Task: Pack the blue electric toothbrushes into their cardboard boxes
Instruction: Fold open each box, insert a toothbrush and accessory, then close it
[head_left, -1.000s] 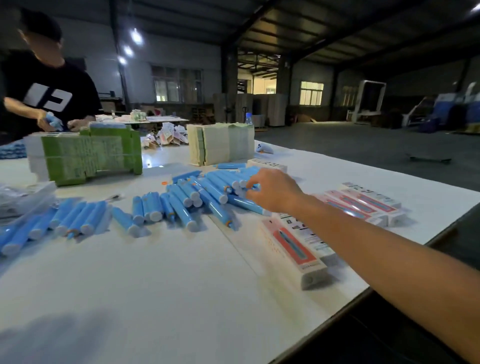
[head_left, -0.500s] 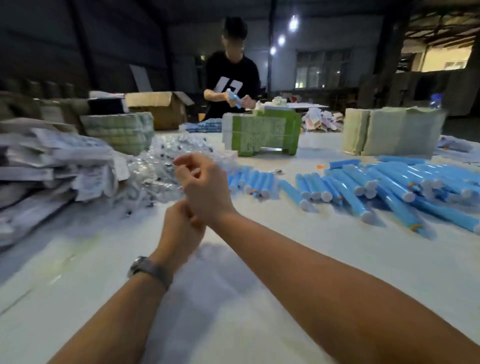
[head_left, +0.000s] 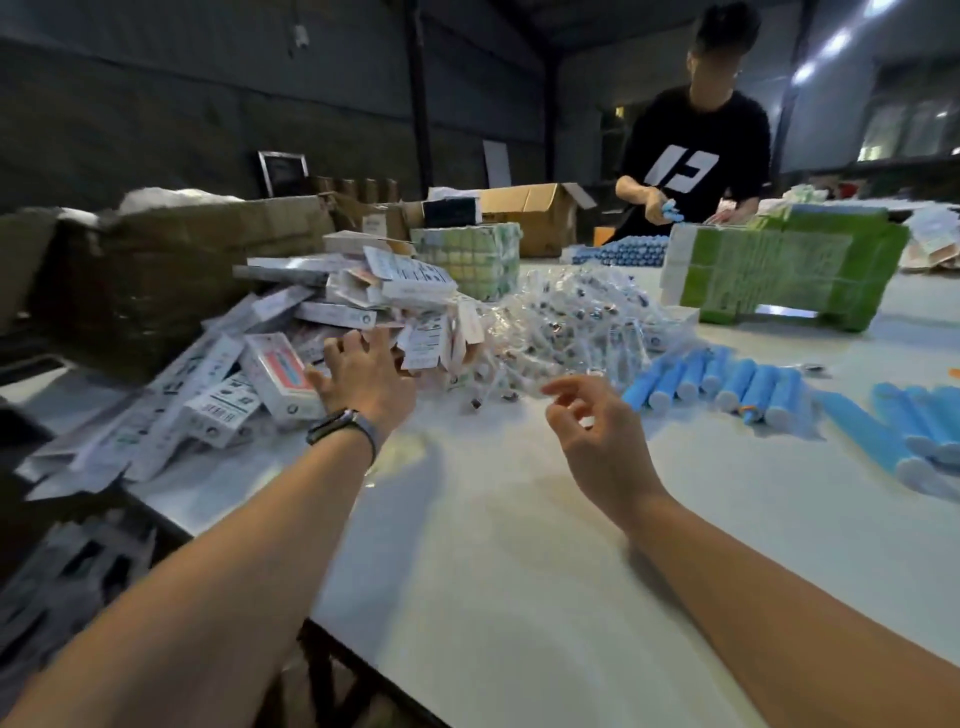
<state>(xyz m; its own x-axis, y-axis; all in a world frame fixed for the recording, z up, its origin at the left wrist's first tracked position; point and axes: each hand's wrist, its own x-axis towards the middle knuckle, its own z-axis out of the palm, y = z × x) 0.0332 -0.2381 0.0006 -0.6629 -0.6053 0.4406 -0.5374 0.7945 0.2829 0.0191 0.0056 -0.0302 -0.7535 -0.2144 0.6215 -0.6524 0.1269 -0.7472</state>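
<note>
The left hand (head_left: 363, 376), fingers spread, is reaching into the box pile (head_left: 291, 332) at 10 o'clock; the right hand (head_left: 597, 436) is hovering loosely curled, empty. Next: gripping 1 box, then fetching a toothbrush (head_left: 670, 382) at 2 o'clock.

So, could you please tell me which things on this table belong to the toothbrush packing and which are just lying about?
For the job: blue toothbrushes; cardboard boxes; left hand; right hand.

Lying about: green bundle; brown carton; clear packets.
</note>
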